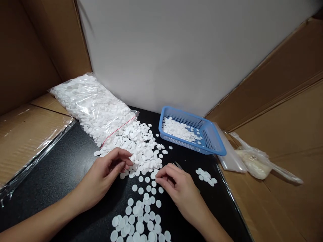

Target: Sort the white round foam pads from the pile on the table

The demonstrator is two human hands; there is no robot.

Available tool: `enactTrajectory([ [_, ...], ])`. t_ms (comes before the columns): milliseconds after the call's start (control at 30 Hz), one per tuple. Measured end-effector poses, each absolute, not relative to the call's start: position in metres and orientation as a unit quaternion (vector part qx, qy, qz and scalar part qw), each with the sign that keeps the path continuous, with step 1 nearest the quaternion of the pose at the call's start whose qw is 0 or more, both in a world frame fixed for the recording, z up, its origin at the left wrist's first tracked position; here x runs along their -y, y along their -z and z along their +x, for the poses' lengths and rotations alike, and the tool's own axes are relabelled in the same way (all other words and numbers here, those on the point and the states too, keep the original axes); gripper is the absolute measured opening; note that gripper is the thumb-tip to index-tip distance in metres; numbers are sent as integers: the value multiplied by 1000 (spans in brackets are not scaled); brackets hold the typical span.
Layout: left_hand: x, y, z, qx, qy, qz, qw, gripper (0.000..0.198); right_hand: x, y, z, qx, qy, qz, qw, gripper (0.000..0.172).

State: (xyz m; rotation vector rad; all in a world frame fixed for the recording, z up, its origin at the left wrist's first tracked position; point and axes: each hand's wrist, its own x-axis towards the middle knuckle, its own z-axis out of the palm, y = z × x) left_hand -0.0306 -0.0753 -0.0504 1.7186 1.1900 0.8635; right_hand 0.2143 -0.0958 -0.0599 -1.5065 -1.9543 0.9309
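While the left hand (102, 173) gapes loosely beside white discs (143, 151), I cannot tell whether the right hand (181, 186) grips one.

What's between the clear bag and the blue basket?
In the head view: loose white discs, heaped by the clear bag and thinning to a few strays near the blue basket, with black tabletop showing too.

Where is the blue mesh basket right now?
In the head view, the blue mesh basket sits right of center, beyond the right hand and right of the disc-filled clear plastic bag.
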Motion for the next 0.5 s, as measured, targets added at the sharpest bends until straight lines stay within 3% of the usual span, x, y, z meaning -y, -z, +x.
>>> enactTrajectory([
  [100, 82, 58, -28, -427, -287, 770, 378, 13, 92, 60, 220, 727, -330, -555, 234, 17],
  [300, 91, 78, -15, -345, -202, 900, 177, 15, 96, 66, 216, 758, -330, -527, 198, 16],
  [500, 90, 75, -11, -301, -178, 932, 99, 17, 96, 65, 215, 783, -286, -518, 191, 20],
])
